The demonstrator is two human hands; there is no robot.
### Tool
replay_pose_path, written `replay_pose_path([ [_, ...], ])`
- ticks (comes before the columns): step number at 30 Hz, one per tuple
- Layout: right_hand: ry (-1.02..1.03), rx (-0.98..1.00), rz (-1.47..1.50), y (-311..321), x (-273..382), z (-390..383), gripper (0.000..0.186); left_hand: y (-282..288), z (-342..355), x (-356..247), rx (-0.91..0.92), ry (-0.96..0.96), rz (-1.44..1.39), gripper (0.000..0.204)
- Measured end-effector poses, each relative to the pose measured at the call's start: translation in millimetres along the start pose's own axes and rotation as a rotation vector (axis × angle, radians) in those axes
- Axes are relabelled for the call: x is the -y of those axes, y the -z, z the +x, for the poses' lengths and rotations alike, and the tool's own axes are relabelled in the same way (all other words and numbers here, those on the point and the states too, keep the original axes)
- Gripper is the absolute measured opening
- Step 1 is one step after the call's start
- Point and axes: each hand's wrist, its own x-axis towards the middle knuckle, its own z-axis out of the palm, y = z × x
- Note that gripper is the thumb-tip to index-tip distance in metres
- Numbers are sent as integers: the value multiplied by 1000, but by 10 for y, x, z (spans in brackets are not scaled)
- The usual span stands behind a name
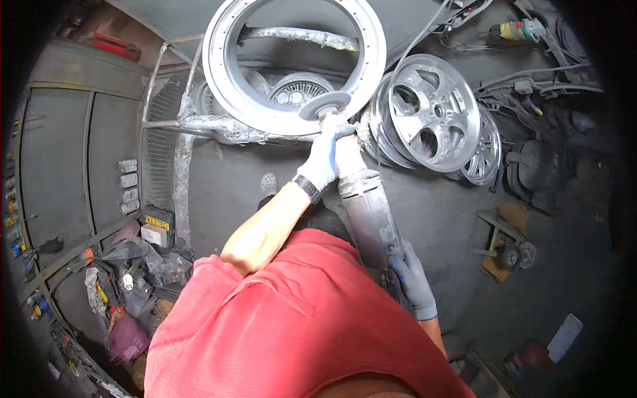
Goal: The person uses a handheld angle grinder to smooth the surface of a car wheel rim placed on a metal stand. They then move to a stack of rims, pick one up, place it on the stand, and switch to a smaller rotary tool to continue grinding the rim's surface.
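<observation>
Clock reference: 12 is the top of the head view, straight ahead of the wearer.
Wheel rim: bare silver ring (373,53), ahead at 12 from the wearer; appears to rest on the wrapped bar (229,130) of a frame.
Grinder: long grey body (371,215), between the two hands; long axis runs from about 11 (disc end) to 5 (tail end).
Disc: round and pale (323,106), overlapping the ring at its 5 o'clock; actual contact cannot be told from this angle.
Left hand: white-gloved (323,156), fingers wrapped round the grinder's pale neck, just behind the disc; little or no gap visible in the grip.
Right hand: grey-gloved (413,282), fingers curled round the tail end, toward 5 from the left hand; far-side fingers hidden, so full closure there is inferred.
Nearer hand: left; rim lies from 10 round to 1 of its fingers, near. Right hand is well apart from the rim.
Key relation: disc face against the ring's lower lip. Judgement: the left hand, close to the disc, sets its place on the lip; the right, at the far end, sets the axis angle.
Neighbour: spoked wheel (438,111) at 3 from the disc, apart from it.
</observation>
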Motion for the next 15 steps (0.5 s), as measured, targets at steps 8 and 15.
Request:
replay_pose_path([
  [8,-154,-164,290,-617,468,-231,60,-141,-133,-185,93,211,-85,19],
  [15,-148,-258,310,-1530,596,-275,59,340,-317,-535,194,282,-35,21],
])
